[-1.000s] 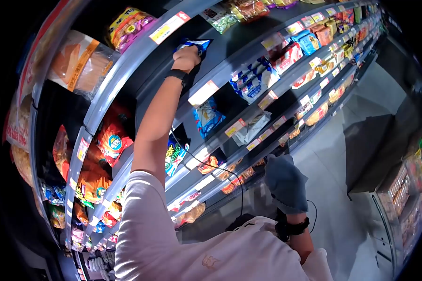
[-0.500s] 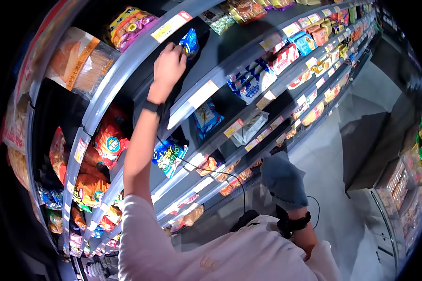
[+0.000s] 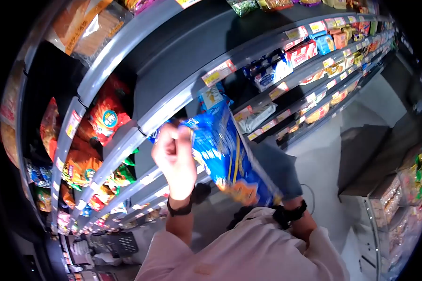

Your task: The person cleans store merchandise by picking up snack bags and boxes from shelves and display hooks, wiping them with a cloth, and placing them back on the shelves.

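A long blue snack bag (image 3: 232,157), partly blurred, hangs in front of my chest, pinched at its upper left corner by my left hand (image 3: 176,152). The bag's lower end reaches toward my right wrist. A grey-blue cloth (image 3: 279,171) lies partly behind the bag, just beyond my right wrist, and covers my right hand, so its fingers cannot be seen. A light blue snack packet (image 3: 213,97) sits on the shelf just above the bag.
Tiered grey shelves (image 3: 183,56) cross the view. Red snack bags (image 3: 109,117) are at left, a red-and-white packet (image 3: 301,54) at upper right. A display case (image 3: 373,225) stands at right, a dark basket (image 3: 122,243) at lower left.
My left hand has come down from the upper shelf toward my chest, and the blue bag has come away from the shelf with it. The view has shifted. The cloth stays near my right wrist.
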